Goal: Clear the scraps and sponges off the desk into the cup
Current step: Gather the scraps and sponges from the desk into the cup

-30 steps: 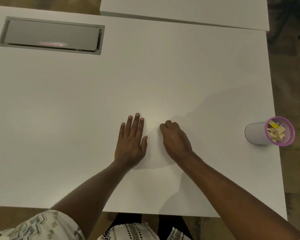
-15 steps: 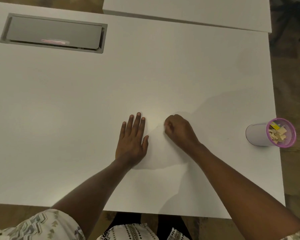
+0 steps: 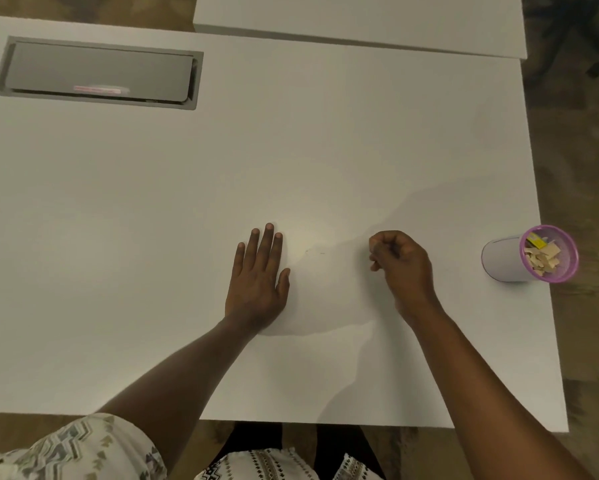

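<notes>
At the far left we note a grey recessed hatch set flush into the white desk, with a small pink label on its lid. Nothing stands between this hatch and the hands; the desk surface between them is bare. A second white tabletop abuts the far edge of the desk, offset to the right. Our left hand lies flat on the desk near the centre, palm down, fingers extended and close together, thumb slightly spread, with nothing under its grip. Just right of its fingertips we see a few tiny dark specks on the surface, too small to identify. Our right hand sits further right, curled into a loose fist with the fingertips drawn in toward the thumb; we cannot tell whether it encloses a scrap. The forearm runs back diagonally past the near right corner of the desk. Open surface separates this hand from the cup, a white cup with a purple rim that stands at the right edge of the desk. It contains tan scraps and one yellow piece. Beyond the right edge, patterned floor is visible.
</notes>
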A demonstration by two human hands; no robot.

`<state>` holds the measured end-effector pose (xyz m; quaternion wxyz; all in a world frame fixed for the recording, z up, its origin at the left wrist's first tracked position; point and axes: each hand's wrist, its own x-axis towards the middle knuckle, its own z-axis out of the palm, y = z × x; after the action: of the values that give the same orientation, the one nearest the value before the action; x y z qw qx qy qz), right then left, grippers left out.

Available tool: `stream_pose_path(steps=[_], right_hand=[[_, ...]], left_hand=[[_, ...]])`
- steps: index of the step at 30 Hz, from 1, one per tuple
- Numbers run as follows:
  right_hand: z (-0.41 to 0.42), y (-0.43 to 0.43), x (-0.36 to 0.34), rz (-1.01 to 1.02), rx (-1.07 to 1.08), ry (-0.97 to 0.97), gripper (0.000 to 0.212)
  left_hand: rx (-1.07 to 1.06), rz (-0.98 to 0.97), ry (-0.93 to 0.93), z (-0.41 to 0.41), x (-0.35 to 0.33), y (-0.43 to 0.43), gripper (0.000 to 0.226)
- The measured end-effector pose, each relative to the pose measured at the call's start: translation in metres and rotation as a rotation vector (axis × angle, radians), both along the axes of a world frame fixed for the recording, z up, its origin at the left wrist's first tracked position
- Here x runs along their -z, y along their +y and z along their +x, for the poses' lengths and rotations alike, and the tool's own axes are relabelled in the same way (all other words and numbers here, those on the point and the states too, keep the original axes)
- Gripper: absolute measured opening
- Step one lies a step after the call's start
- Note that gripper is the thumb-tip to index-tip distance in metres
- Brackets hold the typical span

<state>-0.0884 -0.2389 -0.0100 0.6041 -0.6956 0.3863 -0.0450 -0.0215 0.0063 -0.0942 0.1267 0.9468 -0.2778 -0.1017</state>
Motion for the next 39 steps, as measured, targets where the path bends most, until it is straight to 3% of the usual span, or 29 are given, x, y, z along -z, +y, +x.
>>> stream_pose_path(steps=[6,10,16,19,24,31,35,39], right_hand=[[-0.026,-0.041,-0.028,-0.098,0.17,-0.073,0.015],[-0.054,-0.077,-0.046,-0.378,0.219,-0.077,0.009],[-0.088,-0.14,-0.046,-0.776,0.36,0.086,0.008],[-0.097,-0.159,-0.037,-0.895,0.318,0.217,0.014],[-0.101,-0.165,-0.033,-0.945,0.209,0.389,0.014],[-0.1,-0.16,-0.043,-1.028,0.198,0.465,0.015],[-0.09,-0.143,-0.052,-1.084,0.21,0.315,0.021],[-0.067,-0.092,-0.043,-0.965,-0.014,0.029,0.022]], left_hand=[[-0.001,0.015,-0.001,0.0,0.003,0.003,0.065],[-0.008,0.024,-0.013,0.0,0.004,0.002,0.066],[-0.015,0.032,-0.016,-0.002,0.005,-0.002,0.066],[-0.014,0.037,-0.026,-0.001,0.005,-0.002,0.066],[-0.011,0.042,-0.041,-0.002,0.006,-0.002,0.066],[-0.014,0.034,-0.034,-0.002,0.005,-0.003,0.066],[-0.01,0.031,-0.028,-0.002,0.003,-0.003,0.066],[-0.01,0.023,-0.019,-0.002,0.002,-0.003,0.065]])
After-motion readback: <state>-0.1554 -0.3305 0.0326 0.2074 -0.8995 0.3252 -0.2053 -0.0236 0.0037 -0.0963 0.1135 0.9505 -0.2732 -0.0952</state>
